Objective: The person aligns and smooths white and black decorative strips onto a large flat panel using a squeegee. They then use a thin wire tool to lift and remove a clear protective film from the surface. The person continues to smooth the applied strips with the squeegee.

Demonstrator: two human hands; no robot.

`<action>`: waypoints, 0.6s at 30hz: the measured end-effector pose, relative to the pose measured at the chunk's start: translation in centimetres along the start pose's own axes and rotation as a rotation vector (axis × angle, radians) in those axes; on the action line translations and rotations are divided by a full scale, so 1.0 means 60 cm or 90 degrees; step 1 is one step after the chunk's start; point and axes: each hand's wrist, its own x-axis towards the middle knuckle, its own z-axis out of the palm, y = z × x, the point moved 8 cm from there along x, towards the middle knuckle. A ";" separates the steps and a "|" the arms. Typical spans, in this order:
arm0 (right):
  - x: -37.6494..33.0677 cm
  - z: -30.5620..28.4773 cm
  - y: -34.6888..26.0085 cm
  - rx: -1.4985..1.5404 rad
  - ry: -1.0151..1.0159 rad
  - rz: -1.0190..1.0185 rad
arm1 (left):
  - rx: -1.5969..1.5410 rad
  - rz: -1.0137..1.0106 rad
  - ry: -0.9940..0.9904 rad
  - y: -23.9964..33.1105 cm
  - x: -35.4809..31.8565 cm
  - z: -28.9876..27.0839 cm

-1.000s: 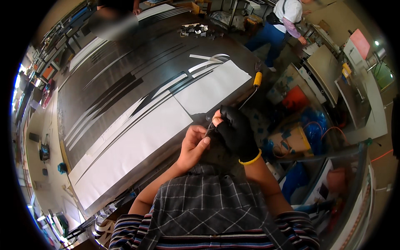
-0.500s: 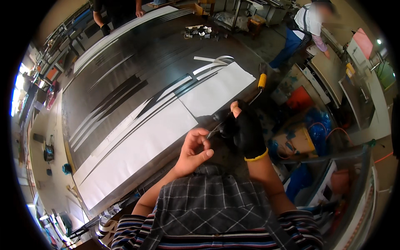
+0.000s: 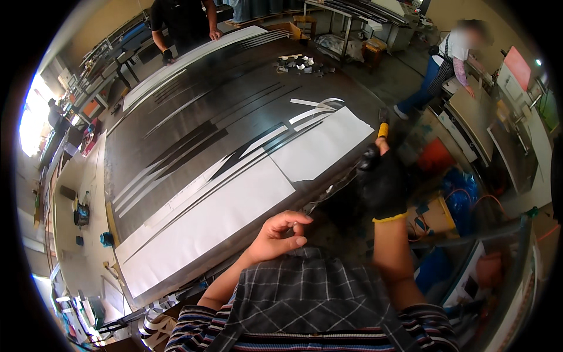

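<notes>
My gloved right hand (image 3: pixel 384 185) has pulled away, grip clamped on a yellow-handled tool (image 3: pixel 382 130); my bare left hand (image 3: pixel 280 234), fingers loosely curled and empty, stays by the table (image 3: pixel 176 117) edge.

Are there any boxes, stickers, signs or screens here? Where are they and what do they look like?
White sheets: long, flat, rectangular, lying along the near edge of the dark table.
Black stripe shapes: thin, pointed cut-outs lying on the table above the white sheets.
Pink-red board: small rectangle, far right by the shelves.
Screens or boxes with labels: none that can be clearly told.
</notes>
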 end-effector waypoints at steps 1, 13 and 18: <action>0.003 -0.004 -0.009 0.049 -0.016 0.021 | 0.009 -0.005 0.009 -0.001 -0.003 -0.004; -0.076 0.029 -0.279 0.060 -0.167 -0.308 | 0.009 -0.041 0.051 -0.032 -0.029 -0.021; -0.126 0.006 -0.269 -0.502 0.157 -0.670 | -0.019 -0.046 0.072 -0.066 -0.014 -0.029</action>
